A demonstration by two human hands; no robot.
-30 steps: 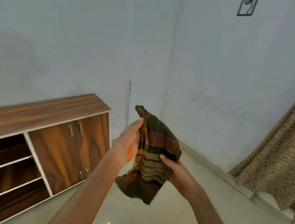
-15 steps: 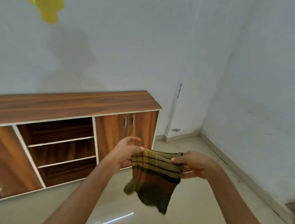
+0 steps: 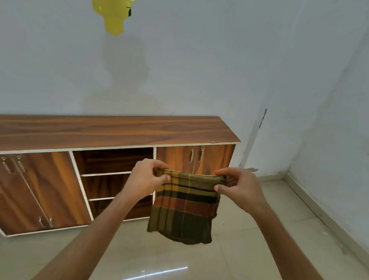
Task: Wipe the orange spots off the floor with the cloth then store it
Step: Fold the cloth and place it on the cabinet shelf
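Cloth (image 3: 184,208) is now stretched flat between both hands, held by its top corners and hanging free above the floor (image 3: 259,245); half a second ago it was still half bunched, a second ago crumpled in a loose wad. Left hand (image 3: 148,178) pinches the top left corner, right hand (image 3: 237,185) pinches the top right, hands apart by the cloth's width, fingers clamped on the folded top edge. View has also swung left, so the wooden cabinet (image 3: 104,131) with its open shelves (image 3: 110,173) sits dead ahead. No orange spots visible on the tiles in view. My read: wiping is finished, this is fold-and-store, with the shelves or cabinet top the likely destination.
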